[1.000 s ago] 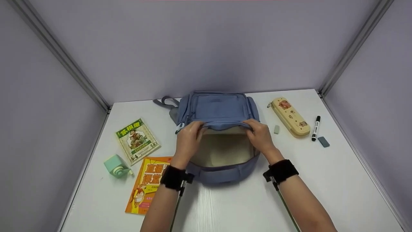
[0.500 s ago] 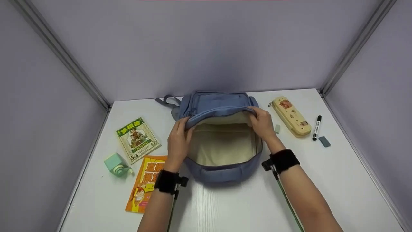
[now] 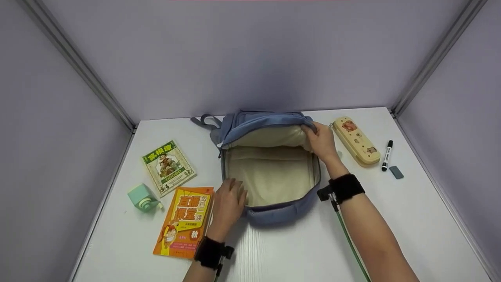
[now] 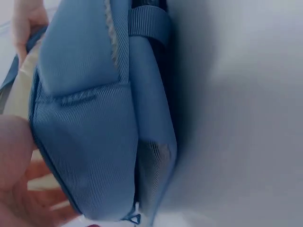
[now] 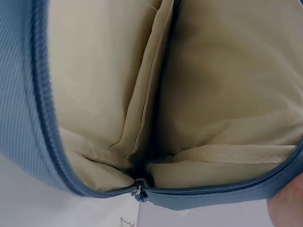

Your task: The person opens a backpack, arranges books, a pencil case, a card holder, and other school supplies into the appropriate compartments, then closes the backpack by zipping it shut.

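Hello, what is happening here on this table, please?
A person has a blue backpack lying open on a white table, showing its cream lining. The right hand grips the far flap and holds it up. The left hand rests at the near left rim of the opening, beside an orange book. A green book and a tape dispenser lie to the left. A pencil case, a marker and an eraser lie to the right.
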A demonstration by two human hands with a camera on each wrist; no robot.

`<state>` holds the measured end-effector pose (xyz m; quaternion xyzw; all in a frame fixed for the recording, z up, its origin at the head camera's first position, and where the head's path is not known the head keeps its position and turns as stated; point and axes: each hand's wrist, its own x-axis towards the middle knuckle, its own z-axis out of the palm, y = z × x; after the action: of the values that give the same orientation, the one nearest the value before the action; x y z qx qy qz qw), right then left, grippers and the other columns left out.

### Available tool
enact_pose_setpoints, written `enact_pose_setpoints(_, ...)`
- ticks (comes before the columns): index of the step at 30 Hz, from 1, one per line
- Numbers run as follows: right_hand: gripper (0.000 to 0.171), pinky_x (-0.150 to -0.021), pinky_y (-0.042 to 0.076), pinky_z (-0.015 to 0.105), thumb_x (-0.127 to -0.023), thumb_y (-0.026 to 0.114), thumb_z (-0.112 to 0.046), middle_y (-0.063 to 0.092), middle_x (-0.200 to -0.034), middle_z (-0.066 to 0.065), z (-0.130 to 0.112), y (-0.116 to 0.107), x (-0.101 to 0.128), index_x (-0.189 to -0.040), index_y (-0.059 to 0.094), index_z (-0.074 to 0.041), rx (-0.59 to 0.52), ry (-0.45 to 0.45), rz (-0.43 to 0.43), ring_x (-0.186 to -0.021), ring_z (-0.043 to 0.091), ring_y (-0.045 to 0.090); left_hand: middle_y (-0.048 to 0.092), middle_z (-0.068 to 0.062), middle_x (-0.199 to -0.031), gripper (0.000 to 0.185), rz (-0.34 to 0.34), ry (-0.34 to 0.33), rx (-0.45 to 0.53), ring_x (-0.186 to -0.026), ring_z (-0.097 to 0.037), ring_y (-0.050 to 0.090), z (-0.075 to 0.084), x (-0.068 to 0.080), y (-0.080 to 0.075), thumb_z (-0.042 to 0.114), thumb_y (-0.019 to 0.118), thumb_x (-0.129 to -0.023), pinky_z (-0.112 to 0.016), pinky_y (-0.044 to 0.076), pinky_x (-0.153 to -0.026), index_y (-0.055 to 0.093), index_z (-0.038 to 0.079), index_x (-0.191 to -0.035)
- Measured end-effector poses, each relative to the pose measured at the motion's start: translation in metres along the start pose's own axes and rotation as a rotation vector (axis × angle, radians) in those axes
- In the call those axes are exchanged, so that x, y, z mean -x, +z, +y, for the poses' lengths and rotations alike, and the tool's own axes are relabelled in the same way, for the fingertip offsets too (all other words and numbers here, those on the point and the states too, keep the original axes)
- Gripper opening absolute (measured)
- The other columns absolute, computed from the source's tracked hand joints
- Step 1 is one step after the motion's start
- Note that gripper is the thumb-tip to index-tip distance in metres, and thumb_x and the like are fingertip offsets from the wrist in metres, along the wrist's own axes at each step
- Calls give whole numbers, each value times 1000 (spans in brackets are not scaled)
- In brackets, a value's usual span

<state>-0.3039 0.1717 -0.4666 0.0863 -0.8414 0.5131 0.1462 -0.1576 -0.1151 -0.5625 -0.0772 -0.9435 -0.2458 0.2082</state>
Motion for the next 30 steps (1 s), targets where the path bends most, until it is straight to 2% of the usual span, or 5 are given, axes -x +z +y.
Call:
enact_pose_setpoints(7,42,-50,29,27,-96,64,-26,37,-54,-6,0,2,-5,-62,44,-13,105,73,59,-50,13,39,66,-15,-120,15,-175,60,-33,-130,-42,45,-13,14,4,19,63,-95,-68,38,-94,77,12,-99)
enact_pose_setpoints(18,44,-60,37,37,-98,59,-33,44,-65,5,-9,2,-36,-65,42,-10,256,236,38,-64,25,46,63,-15,-125,17,-240,145,-49,-133,-44,41,-20,17,5,18,63,-96,-63,44,-89,76,13,-105)
enact_pose_setpoints(22,35,-89,44,49,-99,57,-34,64,-110,22,-14,2,-46,-104,65,0,255,276,-4,-106,39,59,62,-13,-126,16,-262,152,-61,-134,-43,40,-22,17,5,18,63,-95,-64,45,-87,75,15,-106)
enact_pose_setpoints(25,50,-101,37,55,-99,56,-34,52,-137,25,-17,2,-51,-138,53,-2,246,294,-26,-126,44,48,62,-13,-127,16,-273,154,-58,-135,-43,39,-24,17,5,19,63,-95,-65,44,-88,74,15,-106)
enact_pose_setpoints(30,51,-102,37,53,-98,57,-36,52,-137,25,-18,3,-53,-134,55,1,221,343,-70,-126,42,48,62,-14,-127,17,-223,135,-13,-133,-43,42,-26,15,1,18,66,-94,-68,38,-93,74,13,-108)
